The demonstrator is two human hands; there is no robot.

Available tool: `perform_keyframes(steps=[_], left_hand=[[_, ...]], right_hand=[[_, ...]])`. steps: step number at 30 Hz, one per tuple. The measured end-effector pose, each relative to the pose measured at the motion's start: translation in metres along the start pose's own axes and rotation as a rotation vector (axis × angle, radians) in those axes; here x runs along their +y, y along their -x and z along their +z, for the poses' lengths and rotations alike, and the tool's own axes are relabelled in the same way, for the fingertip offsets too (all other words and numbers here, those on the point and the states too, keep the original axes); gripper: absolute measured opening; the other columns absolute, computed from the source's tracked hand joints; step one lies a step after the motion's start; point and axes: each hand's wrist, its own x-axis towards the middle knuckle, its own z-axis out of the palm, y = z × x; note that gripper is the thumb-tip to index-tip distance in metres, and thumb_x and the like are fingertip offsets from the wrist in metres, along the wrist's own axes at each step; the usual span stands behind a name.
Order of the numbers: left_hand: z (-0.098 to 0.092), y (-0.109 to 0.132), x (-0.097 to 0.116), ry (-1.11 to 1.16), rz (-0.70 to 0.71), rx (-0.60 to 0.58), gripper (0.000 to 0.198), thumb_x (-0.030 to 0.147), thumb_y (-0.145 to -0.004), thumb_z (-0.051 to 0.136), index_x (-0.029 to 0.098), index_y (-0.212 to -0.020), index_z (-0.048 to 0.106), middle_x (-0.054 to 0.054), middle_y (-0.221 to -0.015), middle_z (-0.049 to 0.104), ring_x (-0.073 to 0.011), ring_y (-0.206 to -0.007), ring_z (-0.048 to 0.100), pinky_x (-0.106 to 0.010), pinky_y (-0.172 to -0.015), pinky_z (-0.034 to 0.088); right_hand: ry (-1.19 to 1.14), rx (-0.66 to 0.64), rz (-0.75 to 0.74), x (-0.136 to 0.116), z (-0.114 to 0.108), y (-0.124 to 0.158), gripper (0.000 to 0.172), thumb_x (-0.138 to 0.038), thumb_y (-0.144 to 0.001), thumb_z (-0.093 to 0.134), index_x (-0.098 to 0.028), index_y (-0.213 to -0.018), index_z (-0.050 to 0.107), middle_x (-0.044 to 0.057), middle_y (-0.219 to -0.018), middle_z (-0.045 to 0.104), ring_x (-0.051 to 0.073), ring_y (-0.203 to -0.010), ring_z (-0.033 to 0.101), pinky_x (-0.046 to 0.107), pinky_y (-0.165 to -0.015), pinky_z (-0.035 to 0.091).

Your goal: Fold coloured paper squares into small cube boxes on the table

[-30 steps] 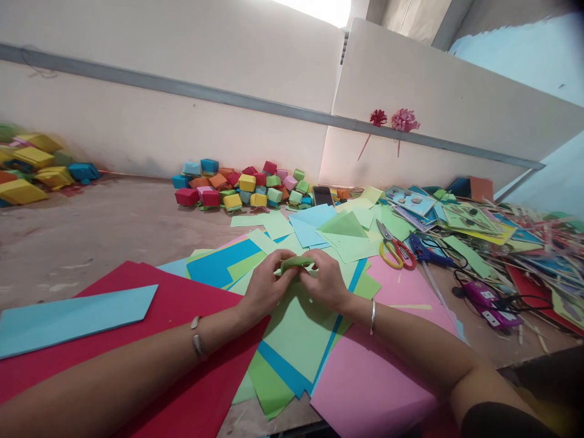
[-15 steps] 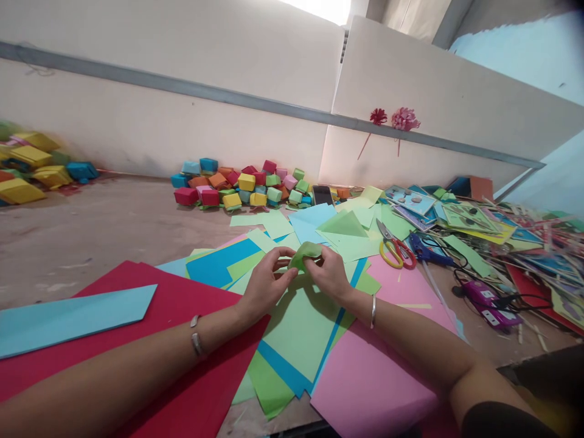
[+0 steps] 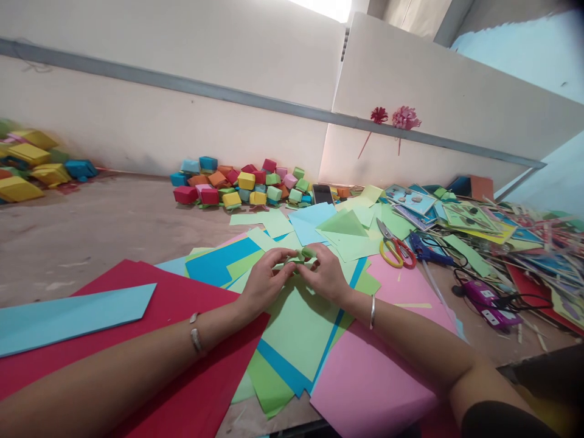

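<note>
A small piece of green paper (image 3: 296,260), bent into a folded shape, is pinched between both hands. My left hand (image 3: 270,277) closes its thumb and fingers on the piece's left side. From the other side my right hand (image 3: 325,275) grips it, fingers curled over the top and thumb below. The fingers hide part of the folds. Beneath the hands lies a pale green sheet (image 3: 296,328), stacked on blue and brighter green sheets. Red paper (image 3: 191,359) spreads under my left forearm, pink paper (image 3: 365,377) under my right.
Scissors (image 3: 396,246), a blue glue gun (image 3: 431,250) and a purple power strip (image 3: 488,302) lie to the right. Small coloured paper boxes (image 3: 246,182) are heaped by the wall. A light blue strip (image 3: 77,316) rests on the red paper. Cards and sticks clutter the far right.
The green paper has gone from a raised, rounded flap to a flatter, more folded shape. My right fingers have shifted over its top; both hands stay in the same place.
</note>
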Motion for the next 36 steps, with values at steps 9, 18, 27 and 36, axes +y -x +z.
perform_keyframes(steps=[9,18,27,36], left_hand=[[-0.001,0.001,0.007,0.322,-0.191,-0.033,0.049,0.052,-0.078,0.071,0.018,-0.112,0.068,-0.012,-0.114,0.072,-0.0264,-0.101,0.069,-0.042,-0.087,0.059],[0.001,0.0,0.005,0.512,-0.331,-0.217,0.049,0.054,-0.073,0.08,0.013,-0.1,0.076,-0.011,-0.095,0.076,-0.0244,-0.088,0.07,-0.046,-0.091,0.058],[0.0,-0.004,0.004,0.678,-0.534,-0.326,0.026,0.037,-0.076,0.079,0.014,-0.089,0.076,-0.012,-0.091,0.075,-0.0251,-0.088,0.071,-0.044,-0.086,0.061],[0.0,-0.005,0.009,0.818,-0.597,-0.284,0.018,0.021,-0.086,0.071,0.012,-0.101,0.075,-0.009,-0.088,0.074,-0.0183,-0.08,0.071,-0.029,-0.075,0.061]], right_hand=[[-0.103,0.067,-0.038,-0.004,-0.004,-0.001,0.011,-0.023,-0.084,0.06,-0.022,-0.081,0.071,0.004,-0.087,0.068,0.017,-0.083,0.063,0.03,-0.069,0.051],[-0.054,0.03,-0.102,-0.003,-0.007,0.002,0.032,-0.01,-0.076,0.063,-0.028,-0.095,0.08,0.003,-0.088,0.067,0.018,-0.087,0.063,0.033,-0.081,0.054],[-0.111,0.046,0.002,-0.009,-0.008,0.002,0.017,-0.017,-0.074,0.061,-0.024,-0.075,0.076,0.001,-0.078,0.072,0.017,-0.076,0.066,0.031,-0.075,0.053],[-0.048,0.193,-0.113,-0.012,-0.009,-0.002,0.006,-0.018,-0.075,0.056,-0.022,-0.071,0.055,0.0,-0.074,0.061,0.016,-0.075,0.057,0.029,-0.068,0.045]])
